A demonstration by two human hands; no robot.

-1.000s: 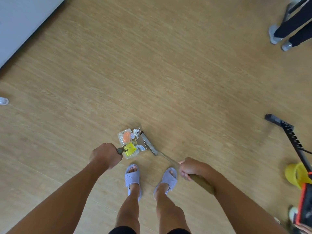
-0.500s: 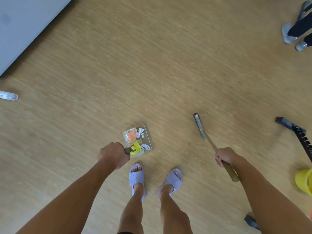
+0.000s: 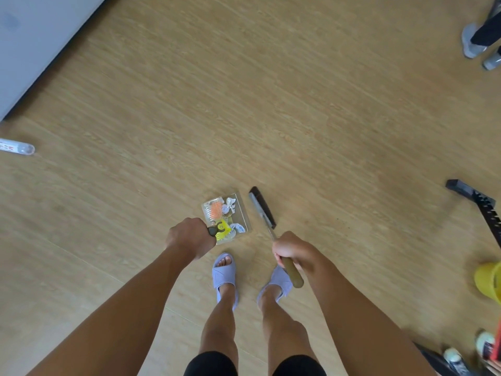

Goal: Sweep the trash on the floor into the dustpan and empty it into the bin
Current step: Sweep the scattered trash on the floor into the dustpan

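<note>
wood floor [image 3: 271,104] | left hand [image 3: 188,238] grips dustpan [image 3: 241,210] | right hand [image 3: 294,252] grips broom [image 3: 261,208]

Both arms extended downward. Left hand [image 3: 189,237] fisted, knuckles up. Right hand [image 3: 294,251] fingers [image 3: 280,257] wrapped closed, forearm angled inward. Standing, feet apart.

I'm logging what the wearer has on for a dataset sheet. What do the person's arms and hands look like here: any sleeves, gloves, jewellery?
Both forearms are bare right up to the picture's bottom edge: no sleeves in view. The left hand and the right hand wear no gloves, and no watch, bracelet or ring shows on either. Markings, if any, are too small to tell.
</note>
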